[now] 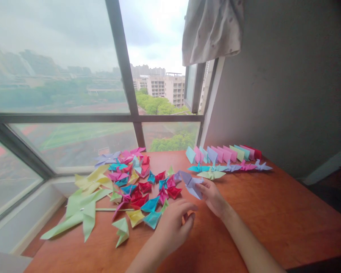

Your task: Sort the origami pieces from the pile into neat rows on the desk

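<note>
My right hand [213,197] pinches a lavender folded paper crane [191,183] just above the wooden table [272,212]. My left hand [174,223] hovers below and to the left of it, fingers curled loosely inward, with nothing visible in them. Just left of both hands lies a pile of small coloured origami pieces [142,185], red, teal, pink and yellow. Behind my right hand a row of finished paper cranes [230,167] lies in front of a row of folded paper pieces [224,153] standing upright.
A large light-green paper pinwheel [79,214] on a stick lies at the table's left, with a yellow one [92,178] behind it. A big window [125,76] borders the far edge, a grey wall [287,76] the right. A curtain [213,26] hangs above.
</note>
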Available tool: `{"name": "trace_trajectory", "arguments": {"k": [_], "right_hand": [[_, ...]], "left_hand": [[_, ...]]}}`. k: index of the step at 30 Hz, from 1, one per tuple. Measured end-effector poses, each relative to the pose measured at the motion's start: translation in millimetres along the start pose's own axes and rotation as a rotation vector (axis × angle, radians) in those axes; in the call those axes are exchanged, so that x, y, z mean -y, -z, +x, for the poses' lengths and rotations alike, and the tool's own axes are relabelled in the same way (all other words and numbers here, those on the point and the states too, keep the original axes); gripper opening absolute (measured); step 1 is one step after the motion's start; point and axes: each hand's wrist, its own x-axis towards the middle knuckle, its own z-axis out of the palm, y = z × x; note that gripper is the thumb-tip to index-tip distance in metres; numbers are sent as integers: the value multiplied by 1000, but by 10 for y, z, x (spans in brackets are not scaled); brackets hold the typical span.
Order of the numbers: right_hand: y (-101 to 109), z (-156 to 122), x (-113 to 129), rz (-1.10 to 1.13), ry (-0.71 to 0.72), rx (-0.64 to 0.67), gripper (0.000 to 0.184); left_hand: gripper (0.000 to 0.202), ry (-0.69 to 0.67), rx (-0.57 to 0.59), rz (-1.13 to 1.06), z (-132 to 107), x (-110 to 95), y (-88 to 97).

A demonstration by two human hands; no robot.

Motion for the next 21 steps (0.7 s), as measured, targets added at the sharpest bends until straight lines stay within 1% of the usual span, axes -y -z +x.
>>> {"name": "trace_trajectory", "arguments": {"k": [2,4,6,8,9,11,13,14,17,18,21], "right_hand": [[5,-2,21,10,1,-14,31],[7,-8,34,-17,-4,-9,32],[4,-18,36,-55,-25,10,34],[-12,-30,36,-107,-60,39,35],[-24,-37,39,-138,-80,55,36],[-56,-50,49,-193,-114,84,38],[-86,-59,62,-218,-141,106,40],[-96,-62,68,-221,-152,117,41],[-107,-67,75,-221,-172,143,43],[-105,-70,76,-222,-172,149,43],[-102,-90,86,-221,-162,172,40]], "left_hand": [[21,76,-50,-28,-36,26,120],[20,187,-139,-99,-53,65,259],[27,276,-208,-210,-51,106,390],[33,318,-217,-311,-35,131,485],[35,328,-195,-349,-25,133,511],[36,353,-102,-407,-10,119,520],[38,392,-3,-461,-6,92,491],[40,411,28,-490,-10,79,472],[50,443,65,-551,-43,68,429],[50,442,77,-550,-58,72,423],[37,413,107,-463,-98,86,419]]}}
